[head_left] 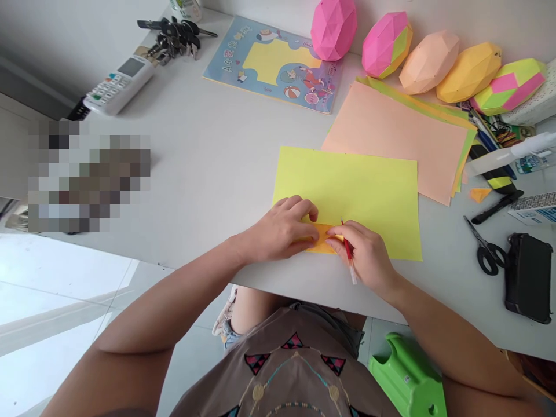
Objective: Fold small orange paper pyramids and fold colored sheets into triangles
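A small orange piece of paper [322, 238] lies over the lower part of a yellow paper sheet [347, 179] at the table's front edge. My left hand [284, 229] is closed with curled fingers on the orange paper's left end. From the other side, my right hand [367, 250] pinches its right part with thumb and forefinger. A slim red pen refill [348, 249] with a clear end is tucked between my right hand's fingers, tip pointing away from me. My fingers partly hide the orange paper, so any folds cannot be made out.
Peach and coloured sheets [399, 130] lie behind. Several faceted paper eggs [334, 29] line the back. Scissors [486, 249] and a black case [529, 278] are at right. A blue booklet [226, 61], card terminal [119, 84] and keys [176, 37] lie back left.
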The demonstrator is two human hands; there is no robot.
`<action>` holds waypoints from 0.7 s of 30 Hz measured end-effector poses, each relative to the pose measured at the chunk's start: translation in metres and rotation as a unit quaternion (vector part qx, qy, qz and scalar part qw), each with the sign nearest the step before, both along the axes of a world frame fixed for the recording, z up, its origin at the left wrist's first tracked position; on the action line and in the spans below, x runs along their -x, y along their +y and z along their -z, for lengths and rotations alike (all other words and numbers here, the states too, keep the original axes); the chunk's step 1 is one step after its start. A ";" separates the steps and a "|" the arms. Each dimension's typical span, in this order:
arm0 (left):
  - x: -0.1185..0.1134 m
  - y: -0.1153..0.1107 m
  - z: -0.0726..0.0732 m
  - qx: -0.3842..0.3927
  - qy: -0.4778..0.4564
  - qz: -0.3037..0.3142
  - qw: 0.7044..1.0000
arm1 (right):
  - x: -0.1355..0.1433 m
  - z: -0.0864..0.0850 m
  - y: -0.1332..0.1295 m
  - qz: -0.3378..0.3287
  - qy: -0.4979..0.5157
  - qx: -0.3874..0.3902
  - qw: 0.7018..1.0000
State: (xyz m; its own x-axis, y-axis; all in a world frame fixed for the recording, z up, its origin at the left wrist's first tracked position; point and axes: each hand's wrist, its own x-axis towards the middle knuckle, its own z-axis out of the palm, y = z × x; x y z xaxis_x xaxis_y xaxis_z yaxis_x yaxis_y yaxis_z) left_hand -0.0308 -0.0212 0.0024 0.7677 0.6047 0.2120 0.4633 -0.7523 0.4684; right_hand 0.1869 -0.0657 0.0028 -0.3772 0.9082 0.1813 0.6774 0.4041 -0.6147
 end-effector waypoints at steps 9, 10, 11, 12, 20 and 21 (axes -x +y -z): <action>-0.005 0.000 -0.002 0.062 -0.063 0.123 0.988 | -0.009 -0.001 0.003 0.002 0.031 0.033 0.999; -0.005 0.000 -0.002 0.061 -0.065 0.127 0.988 | -0.010 -0.003 0.004 0.002 0.035 0.038 0.999; -0.005 0.000 -0.001 0.058 -0.064 0.129 0.988 | -0.011 -0.004 0.004 0.003 0.038 0.041 0.998; -0.005 0.000 -0.002 0.052 -0.058 0.129 0.989 | -0.012 -0.004 0.004 0.004 0.042 0.045 0.998; -0.003 -0.002 -0.004 0.023 0.033 0.145 0.989 | -0.011 -0.003 0.002 0.025 0.098 0.079 0.992; -0.003 -0.003 -0.004 0.020 0.039 0.146 0.988 | -0.010 -0.003 0.002 0.025 0.115 0.093 0.989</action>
